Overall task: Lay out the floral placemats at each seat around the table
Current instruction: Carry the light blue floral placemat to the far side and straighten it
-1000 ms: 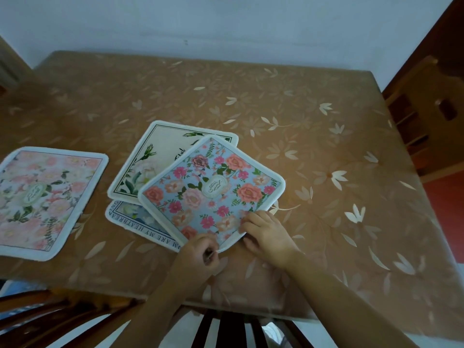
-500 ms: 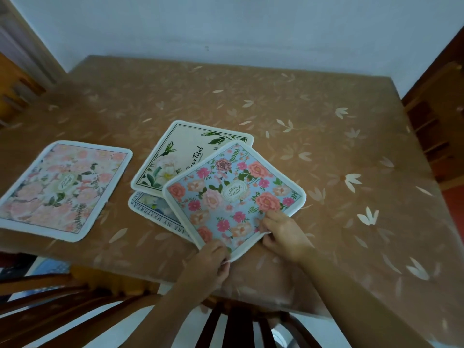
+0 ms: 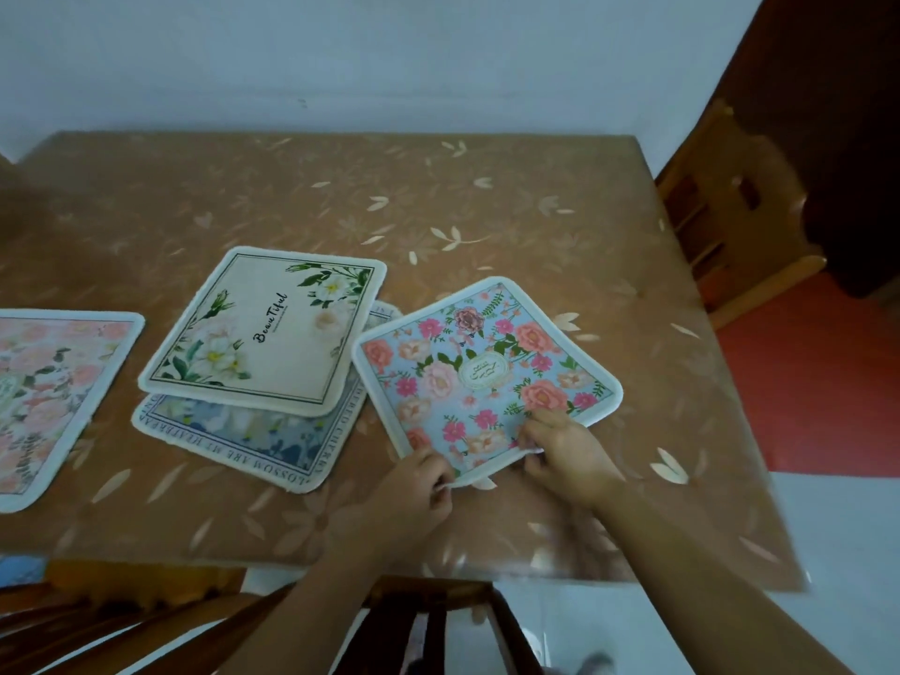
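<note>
**Blue placemat held at the table's near edge**

Placemat in blue with pink and peach flowers [image 3: 487,377] sits turned like a diamond on the right-centre of the table [image 3: 487,211], its near corner lifted slightly off the cloth. Left hand [image 3: 419,484] pinches the near-left edge between thumb and fingers; right hand [image 3: 565,455] pinches the near-right edge the same way, thumb on top of the printed face. The mat's left corner just overlaps the blue-bordered lettered placemat [image 3: 253,440], which lies flat under the cream placemat [image 3: 263,333] printed with white blooms and a script word. Well apart to the left, a pink floral placemat [image 3: 53,397] lies flat by itself, cut off by the frame. The table wears a tan cloth with pale leaf shapes. A dark wooden chair back [image 3: 438,626] shows below the near edge, another wooden chair [image 3: 730,226] beside the right edge.
</note>
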A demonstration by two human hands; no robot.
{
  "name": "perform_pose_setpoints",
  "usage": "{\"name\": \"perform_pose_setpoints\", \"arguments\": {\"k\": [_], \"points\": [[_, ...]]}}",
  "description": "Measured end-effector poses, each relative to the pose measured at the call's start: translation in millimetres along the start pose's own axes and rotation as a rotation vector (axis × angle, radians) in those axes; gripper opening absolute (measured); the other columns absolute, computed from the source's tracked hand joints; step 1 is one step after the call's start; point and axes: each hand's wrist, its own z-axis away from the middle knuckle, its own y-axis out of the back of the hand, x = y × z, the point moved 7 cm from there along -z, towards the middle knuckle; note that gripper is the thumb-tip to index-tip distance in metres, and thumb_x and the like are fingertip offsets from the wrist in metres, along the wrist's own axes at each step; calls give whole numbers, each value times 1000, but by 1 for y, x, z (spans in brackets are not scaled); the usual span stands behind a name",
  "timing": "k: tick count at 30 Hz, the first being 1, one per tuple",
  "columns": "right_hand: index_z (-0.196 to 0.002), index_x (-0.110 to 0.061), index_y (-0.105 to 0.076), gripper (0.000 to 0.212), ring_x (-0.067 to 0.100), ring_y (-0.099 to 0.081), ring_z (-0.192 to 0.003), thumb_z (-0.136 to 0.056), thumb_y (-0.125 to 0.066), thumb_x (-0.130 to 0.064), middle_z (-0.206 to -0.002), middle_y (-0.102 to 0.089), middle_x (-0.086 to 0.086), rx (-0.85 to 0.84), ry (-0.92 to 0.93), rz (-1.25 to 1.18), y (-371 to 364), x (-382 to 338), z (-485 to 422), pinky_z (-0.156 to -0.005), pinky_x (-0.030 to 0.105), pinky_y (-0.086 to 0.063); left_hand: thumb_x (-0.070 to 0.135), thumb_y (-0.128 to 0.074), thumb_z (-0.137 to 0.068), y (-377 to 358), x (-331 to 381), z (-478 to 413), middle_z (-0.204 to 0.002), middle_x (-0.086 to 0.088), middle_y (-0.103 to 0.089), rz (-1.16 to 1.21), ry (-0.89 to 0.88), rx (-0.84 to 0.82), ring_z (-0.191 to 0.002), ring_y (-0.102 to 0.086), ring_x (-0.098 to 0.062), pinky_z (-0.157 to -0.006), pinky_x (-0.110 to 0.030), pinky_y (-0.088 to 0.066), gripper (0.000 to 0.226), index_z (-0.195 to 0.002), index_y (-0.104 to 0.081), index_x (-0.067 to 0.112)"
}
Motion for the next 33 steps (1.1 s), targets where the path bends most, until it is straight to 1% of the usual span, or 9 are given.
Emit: {"name": "perform_pose_setpoints", "arguments": {"k": [2,9,14,17,20,23,27,30,33], "points": [[-78,-6,-57,9,32,-55,-83,-69,-60,-6,-85,-60,15,-12,-36,2,11,24,17,-69,39,-45,1,-60,-75,-17,17,-10,-87,-8,-57,42,46,-17,-80,-55,-21,-66,-26,-45,7,-79,-57,6],[-82,-7,-59,11,27,-52,-87,-71,-61,-8,-91,-59,10,-17,-153,-71,47,103,70,-69,29,-39,13,-59,-77,-80,76,-47,-98,0,-58,-47,91,-158,-84,-54,-14,-69,-17,-47,11,-83,-53,20],[-84,-9,-60,11,25,-51,-90,-73,-61,-9,-93,-58,9,-6,-163,-126,62,137,86,-74,35,-45,13,-61,-76,-123,113,-74,-89,3,-54,-2,141,-168,-82,-53,-17,-69,-27,-47,17,-75,-48,24],[-87,-9,-61,11,24,-53,-93,-76,-61,-10,-98,-58,8,-22,-131,-128,64,147,88,-76,37,-47,12,-63,-76,-135,120,-85,-84,7,-50,11,174,-141,-80,-50,-14,-66,-24,-42,22,-74,-47,26],[-92,-7,-61,15,28,-52,-104,-79,-62,-13,-110,-57,10,-52,-117,-98,62,164,90,-83,40,-48,14,-63,-76,-141,115,-89,-76,16,-49,43,200,-126,-73,-48,-6,-59,-11,-35,25,-71,-47,32],[-103,-6,-60,25,27,-43,-122,-79,-62,-13,-129,-50,11,-115,-123,-77,58,183,91,-95,38,-43,16,-67,-76,-143,110,-95,-73,21,-48,45,186,-101,-67,-47,4,-54,-13,-34,32,-68,-46,39],[-95,-6,-60,20,25,-46,-112,-75,-63,-10,-116,-54,12,-143,-91,-66,59,198,82,-91,36,-40,13,-67,-76,-140,107,-106,-73,20,-48,7,144,-67,-66,-49,-2,-57,-29,-48,29,-71,-49,35],[-92,-7,-59,22,22,-46,-111,-72,-67,-8,-118,-53,8,-171,-18,-56,65,201,65,-90,32,-39,20,-61,-75,-131,107,-116,-71,25,-44,1,92,-45,-68,-49,0,-58,-13,-40,27,-73,-43,40],[-85,-4,-63,20,30,-53,-107,-67,-70,1,-113,-60,12,-42,13,-125,85,202,38,-89,38,-44,18,-60,-76,-117,98,-137,-74,19,-48,53,103,41,-67,-49,-2,-58,-21,-43,31,-74,-41,42]]}}
